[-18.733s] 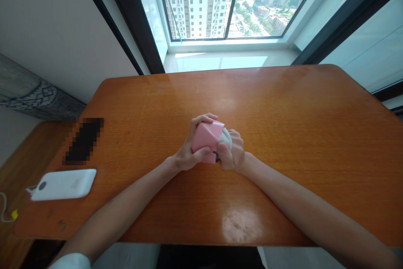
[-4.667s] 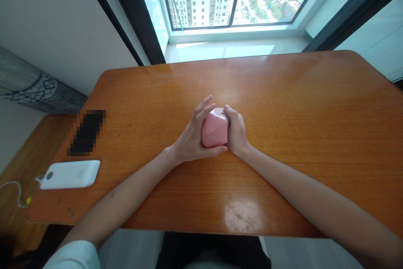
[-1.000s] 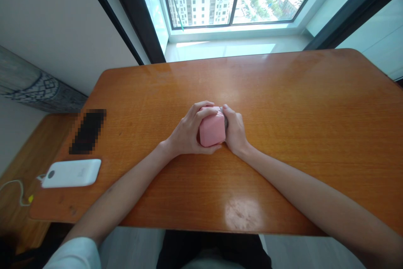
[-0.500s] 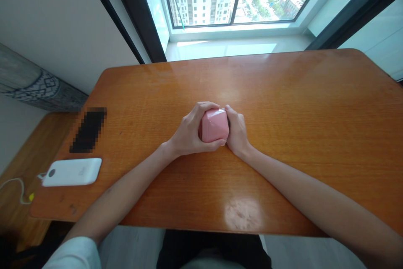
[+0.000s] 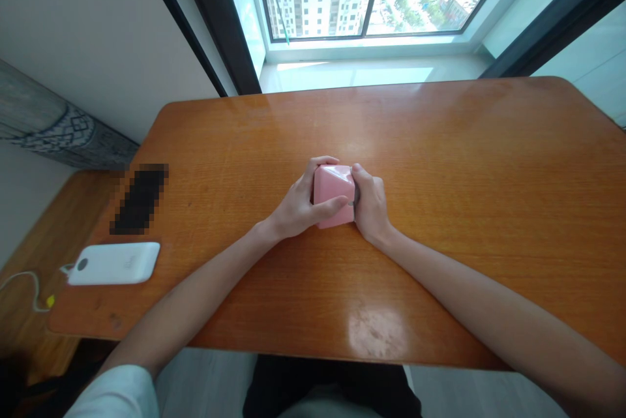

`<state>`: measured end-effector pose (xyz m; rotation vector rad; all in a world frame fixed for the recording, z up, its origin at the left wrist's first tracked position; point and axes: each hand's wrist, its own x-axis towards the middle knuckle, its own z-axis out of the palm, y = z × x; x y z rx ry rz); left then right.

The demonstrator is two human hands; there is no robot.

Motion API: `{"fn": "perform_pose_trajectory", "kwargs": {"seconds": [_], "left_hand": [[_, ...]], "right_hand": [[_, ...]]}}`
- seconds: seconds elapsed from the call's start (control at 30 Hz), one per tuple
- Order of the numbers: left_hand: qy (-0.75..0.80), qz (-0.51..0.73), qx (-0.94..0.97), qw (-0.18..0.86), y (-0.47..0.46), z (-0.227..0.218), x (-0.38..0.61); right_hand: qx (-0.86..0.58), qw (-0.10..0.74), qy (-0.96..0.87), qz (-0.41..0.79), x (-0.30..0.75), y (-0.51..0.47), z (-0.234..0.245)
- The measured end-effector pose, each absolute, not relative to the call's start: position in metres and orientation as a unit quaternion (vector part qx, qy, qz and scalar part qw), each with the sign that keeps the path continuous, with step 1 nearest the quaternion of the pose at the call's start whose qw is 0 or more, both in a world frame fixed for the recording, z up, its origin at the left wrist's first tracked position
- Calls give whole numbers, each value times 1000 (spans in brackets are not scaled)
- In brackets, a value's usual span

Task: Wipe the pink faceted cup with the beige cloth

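Two bare hands clasp from either side: my left hand (image 5: 296,208) and right hand (image 5: 371,204) press together around a pink faceted object (image 5: 333,184) mid-way on the wooden surface (image 5: 443,144). Its slick facets could slip if my grip slackens.

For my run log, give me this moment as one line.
left hand: clasping pink faceted object | right hand: clasping same object | below: orange wooden table

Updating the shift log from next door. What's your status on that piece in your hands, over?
Left hand and right hand gripping from both sides. Pink faceted object held between them. White power bank off to the left, not touching either hand.
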<state>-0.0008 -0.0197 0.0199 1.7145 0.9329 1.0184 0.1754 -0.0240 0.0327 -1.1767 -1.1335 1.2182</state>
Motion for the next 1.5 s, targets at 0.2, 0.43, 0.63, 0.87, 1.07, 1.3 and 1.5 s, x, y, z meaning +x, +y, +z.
{"fn": "perform_pose_trajectory", "kwargs": {"seconds": [0.2,0.43,0.63,0.87,1.07,1.3,1.5], "left_hand": [[318,446,771,325,-19,-4,4],[285,427,835,198,-10,5,-5],[240,387,879,143,3,-3,-21],[236,373,894,76,4,-5,-23],[186,389,901,39,7,-2,-27],[157,375,911,75,4,8,-32],[173,392,899,91,4,9,-32]], "right_hand": [[-491,534,-467,506,176,-25,30],[-489,547,-459,501,176,-23,24],[-487,545,-458,507,175,-22,29],[-488,546,-456,505,175,-22,31],[-485,549,-449,512,175,-20,31],[-484,549,-427,531,174,-18,32],[-474,548,-439,531,175,-18,32]]}}
